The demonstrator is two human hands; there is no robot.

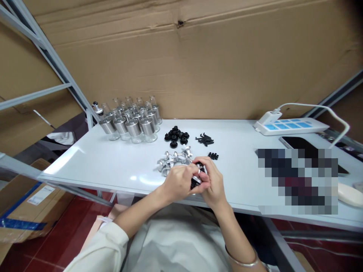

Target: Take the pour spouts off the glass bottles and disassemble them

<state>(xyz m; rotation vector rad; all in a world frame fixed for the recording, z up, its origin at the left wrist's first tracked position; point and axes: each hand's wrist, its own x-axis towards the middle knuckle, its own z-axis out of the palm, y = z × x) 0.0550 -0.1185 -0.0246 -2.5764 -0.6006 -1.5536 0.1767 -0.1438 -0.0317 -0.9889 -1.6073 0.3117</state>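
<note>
My left hand (178, 180) and my right hand (214, 183) meet at the table's front edge. Both are closed around a small silver and black pourer spout (195, 182), partly hidden by my fingers. Just beyond my left hand lies a heap of silver metal spout pieces (170, 160). Behind these is a pile of black ribbed stoppers (176, 136). Thin black bent pieces (204, 140) and a small group of tiny black caps (213, 155) are beyond my right hand.
Several glass bottles with steel sleeves (133, 127) stand at the back left; a spout (98, 108) shows at the far-left one. On the right are a white power strip (295, 126) with a plugged-in cable, a phone (300, 145) and a blurred-out patch. Cardboard (198, 68) walls the back.
</note>
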